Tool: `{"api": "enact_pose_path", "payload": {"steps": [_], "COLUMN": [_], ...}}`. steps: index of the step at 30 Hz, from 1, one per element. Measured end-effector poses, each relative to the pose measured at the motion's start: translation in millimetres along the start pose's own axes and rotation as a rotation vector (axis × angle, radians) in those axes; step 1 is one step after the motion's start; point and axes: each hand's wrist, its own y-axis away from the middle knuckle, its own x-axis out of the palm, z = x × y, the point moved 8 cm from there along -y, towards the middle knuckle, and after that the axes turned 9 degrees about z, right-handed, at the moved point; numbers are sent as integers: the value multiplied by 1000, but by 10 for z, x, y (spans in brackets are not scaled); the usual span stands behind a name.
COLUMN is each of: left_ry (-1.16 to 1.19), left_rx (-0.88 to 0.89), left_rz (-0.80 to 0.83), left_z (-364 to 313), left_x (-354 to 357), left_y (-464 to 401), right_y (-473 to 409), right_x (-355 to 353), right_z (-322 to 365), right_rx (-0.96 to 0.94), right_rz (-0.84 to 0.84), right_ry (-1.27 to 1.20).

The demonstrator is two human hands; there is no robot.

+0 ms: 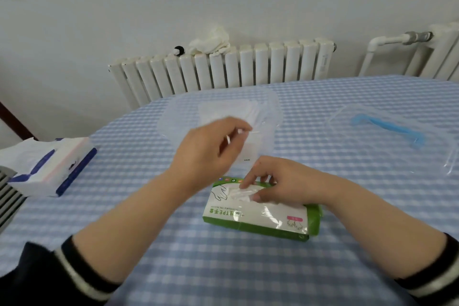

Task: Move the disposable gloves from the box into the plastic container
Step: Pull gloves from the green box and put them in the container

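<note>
A green and white pack of disposable gloves (263, 216) lies on the checked tablecloth near me. My right hand (280, 181) rests on its top opening and pinches a clear glove (242, 192) that sticks out. My left hand (211, 149) is raised between the pack and the clear plastic container (273, 112), and pinches a thin transparent glove (248, 154) that hangs from its fingertips over the container's near rim. Folded clear gloves (228, 110) lie inside the container.
The container's clear lid with a blue handle (387, 126) lies at the right. A blue and white tissue pack (49, 166) sits at the left table edge. A white radiator (223, 69) stands behind the table (173, 243).
</note>
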Motion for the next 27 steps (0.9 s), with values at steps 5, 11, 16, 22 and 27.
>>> {"api": "enact_pose_path", "payload": {"steps": [5, 11, 16, 22, 27], "left_ry": [53, 109, 159, 223, 250], "left_rx": [-298, -264, -294, -331, -347], "left_rz": [432, 480, 463, 479, 488], "left_z": [447, 438, 475, 510, 544], "left_x": [644, 808, 820, 857, 885], "left_y": [573, 749, 772, 782, 776], "right_y": [-60, -74, -89, -113, -128], "right_x": [72, 77, 82, 60, 57], "right_z": [31, 49, 98, 160, 256], "right_rx": [-89, -85, -137, -217, -215], "right_rz": [5, -95, -180, -254, -263], "right_ry": [-22, 10, 68, 45, 12]}}
